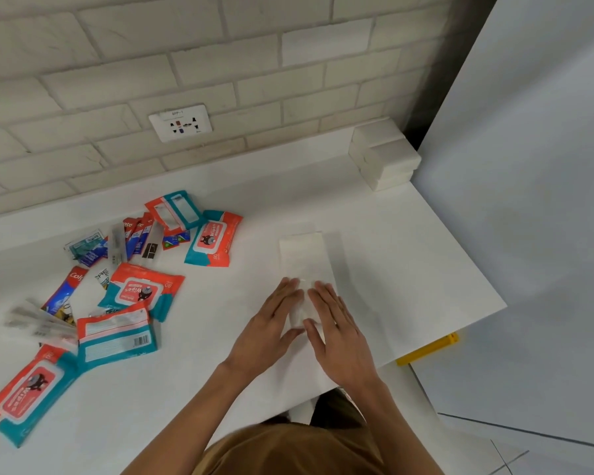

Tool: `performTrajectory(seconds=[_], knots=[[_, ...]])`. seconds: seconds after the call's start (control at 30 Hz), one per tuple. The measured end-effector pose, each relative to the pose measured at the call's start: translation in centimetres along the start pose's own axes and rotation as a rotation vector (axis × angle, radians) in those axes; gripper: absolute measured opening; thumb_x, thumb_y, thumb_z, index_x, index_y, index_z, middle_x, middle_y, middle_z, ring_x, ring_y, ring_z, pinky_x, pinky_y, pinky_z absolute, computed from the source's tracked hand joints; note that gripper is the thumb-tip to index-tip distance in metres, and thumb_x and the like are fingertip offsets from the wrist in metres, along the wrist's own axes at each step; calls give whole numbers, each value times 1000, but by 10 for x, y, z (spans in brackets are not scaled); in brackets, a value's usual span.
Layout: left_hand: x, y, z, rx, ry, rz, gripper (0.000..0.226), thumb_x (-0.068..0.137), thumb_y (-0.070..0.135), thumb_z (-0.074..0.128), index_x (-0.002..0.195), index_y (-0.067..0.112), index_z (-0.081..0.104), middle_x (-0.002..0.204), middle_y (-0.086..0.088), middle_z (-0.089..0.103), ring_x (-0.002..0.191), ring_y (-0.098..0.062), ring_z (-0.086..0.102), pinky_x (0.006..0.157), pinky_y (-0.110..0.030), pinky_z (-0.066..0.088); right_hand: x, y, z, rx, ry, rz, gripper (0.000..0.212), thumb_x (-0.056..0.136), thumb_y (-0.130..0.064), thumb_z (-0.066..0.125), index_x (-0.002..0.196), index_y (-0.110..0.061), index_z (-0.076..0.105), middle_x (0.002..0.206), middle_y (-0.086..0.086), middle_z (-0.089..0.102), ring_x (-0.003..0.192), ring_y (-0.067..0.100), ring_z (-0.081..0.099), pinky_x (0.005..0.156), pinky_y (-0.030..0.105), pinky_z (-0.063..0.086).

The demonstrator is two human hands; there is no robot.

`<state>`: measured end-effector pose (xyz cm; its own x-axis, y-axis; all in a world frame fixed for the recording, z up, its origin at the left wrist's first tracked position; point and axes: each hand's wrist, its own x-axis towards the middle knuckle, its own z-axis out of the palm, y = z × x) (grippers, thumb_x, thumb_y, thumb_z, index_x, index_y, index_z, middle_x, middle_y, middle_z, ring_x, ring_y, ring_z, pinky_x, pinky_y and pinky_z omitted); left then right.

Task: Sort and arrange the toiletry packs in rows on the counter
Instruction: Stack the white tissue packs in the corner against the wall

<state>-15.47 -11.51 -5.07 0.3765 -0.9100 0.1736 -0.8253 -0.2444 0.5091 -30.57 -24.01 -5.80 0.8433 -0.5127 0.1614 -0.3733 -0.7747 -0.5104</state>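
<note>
On the white counter (391,234) a row of white tissue packs (302,258) runs away from me at centre right. My left hand (271,323) and my right hand (336,330) lie flat side by side on the nearest white pack (299,313), fingers straight and pressing it from both sides. To the left lies a loose heap: several orange-and-teal wipes packs (141,289) (213,240) (24,392) (115,332), red Colgate toothpaste boxes (136,234) (64,291) and clear wrapped toothbrushes (42,322).
A stack of white boxes (383,156) stands at the counter's back right corner. A wall socket (180,122) sits in the brick-tile wall. The counter ends at the right edge, with a yellow object (429,347) below it and a pale panel beyond.
</note>
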Motion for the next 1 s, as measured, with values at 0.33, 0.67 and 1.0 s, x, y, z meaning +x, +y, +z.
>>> performTrajectory(seconds=[0.33,0.67,1.0], knots=[[68,27,37,-16,55,-65,68,96,34,73,154,12,45,168,3,29,158,-12,18,125,-25,24,46,69,-33,6,-36,-75,57,114,-40,45,166,-20,31,176,-6,20,162,8,15,127,39,33],[161,58,73,-45,114,-180,75,96,34,74,159,17,37,170,3,25,159,-13,14,126,-30,26,118,153,-83,6,-128,-154,57,114,-45,41,165,-22,31,175,-9,21,161,2,10,125,24,30],[230,67,93,-97,146,-294,82,91,29,79,160,24,34,171,15,13,160,-14,7,121,-31,29,201,216,-116,158,10,-49,48,113,-43,39,157,-23,44,170,-8,34,161,9,19,127,38,32]])
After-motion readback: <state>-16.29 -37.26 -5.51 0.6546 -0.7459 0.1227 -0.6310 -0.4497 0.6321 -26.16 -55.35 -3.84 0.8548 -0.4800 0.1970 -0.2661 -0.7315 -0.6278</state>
